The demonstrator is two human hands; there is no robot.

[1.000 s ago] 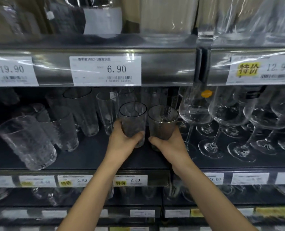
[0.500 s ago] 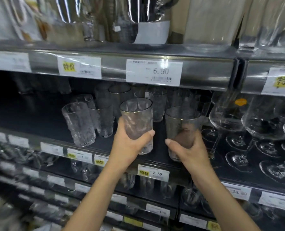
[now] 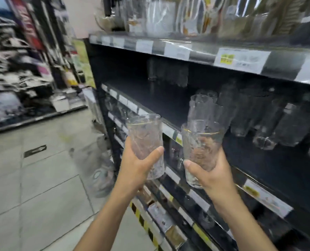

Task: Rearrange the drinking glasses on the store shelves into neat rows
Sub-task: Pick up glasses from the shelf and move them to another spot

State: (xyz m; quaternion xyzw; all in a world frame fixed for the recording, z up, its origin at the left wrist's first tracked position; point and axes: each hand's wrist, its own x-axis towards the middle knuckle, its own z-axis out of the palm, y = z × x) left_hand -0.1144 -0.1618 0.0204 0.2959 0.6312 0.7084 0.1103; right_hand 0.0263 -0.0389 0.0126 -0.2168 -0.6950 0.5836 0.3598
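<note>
Each hand (image 3: 135,164) (image 3: 213,175) grips 1 gold-rimmed glass (image 3: 146,140) (image 3: 200,147).

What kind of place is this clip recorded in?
Most likely a shop aisle: price labels line the shelf edges, glasses stand on the dark shelf, and more stocked racks face it.

The left hand (image 3: 136,165) grips a gold-rimmed tumbler (image 3: 145,142) upright. At its 3 o'clock, not touching it, the right hand (image 3: 210,174) grips a second tumbler (image 3: 201,147). Blurred glasses (image 3: 277,124) stand on the dark shelf (image 3: 159,98) toward 2 o'clock. Tiled floor (image 3: 42,178) lies toward 8 o'clock.
</note>
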